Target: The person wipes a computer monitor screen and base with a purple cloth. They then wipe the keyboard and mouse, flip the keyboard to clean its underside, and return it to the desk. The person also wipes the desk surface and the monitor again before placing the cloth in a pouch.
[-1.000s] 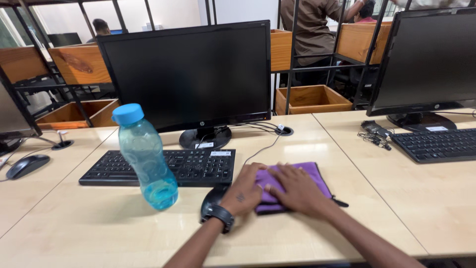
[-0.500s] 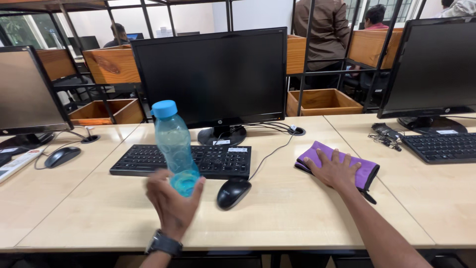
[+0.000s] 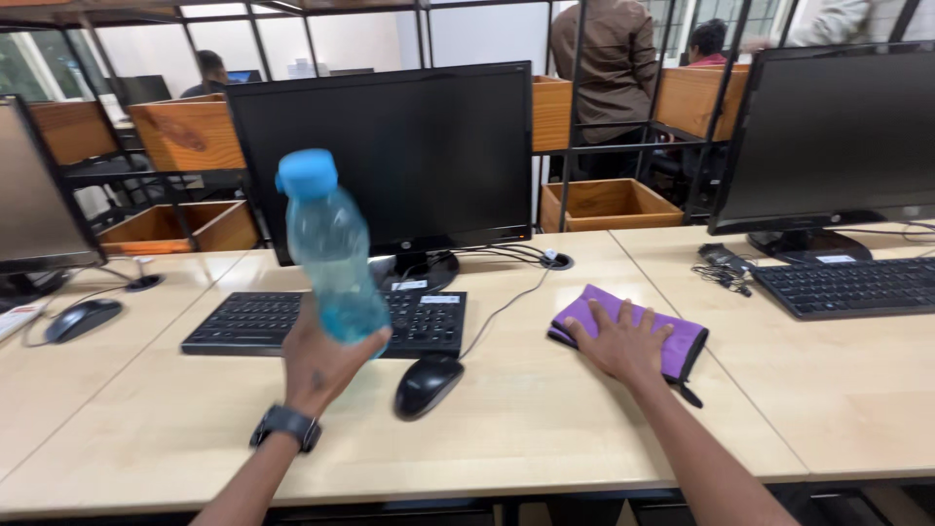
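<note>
The left hand [image 3: 326, 362] wraps its fingers around the lower end of a blue plastic bottle [image 3: 331, 248], thumb on the right side, the rest curled behind it out of sight. The bottle is lifted clear of the desk [image 3: 545, 429] and leans with its blue cap [image 3: 306, 173] tipped up and to the left, in front of the dark monitor [image 3: 390, 161]. A black watch [image 3: 285, 426] sits on that wrist.

The right hand [image 3: 623, 343] lies flat, palm down, fingers spread and pointing far-left, on a purple cloth [image 3: 682, 341]. The cloth is folded on the desk to the right of the bottle, well apart from it, with its edges showing beyond the fingertips on the far side and past the hand on the right.

Between the two hands a black mouse [image 3: 429, 384] rests on the desk, just near of the black keyboard [image 3: 321, 321], its cable running away toward the monitor stand. Further left lie a second mouse [image 3: 82, 319] and the edge of another screen. To the right stand a second keyboard [image 3: 852, 285] and a second monitor [image 3: 838, 136]. Beyond the desks are wooden crates [image 3: 604, 205] on metal racks, with other people at the back of the room.
</note>
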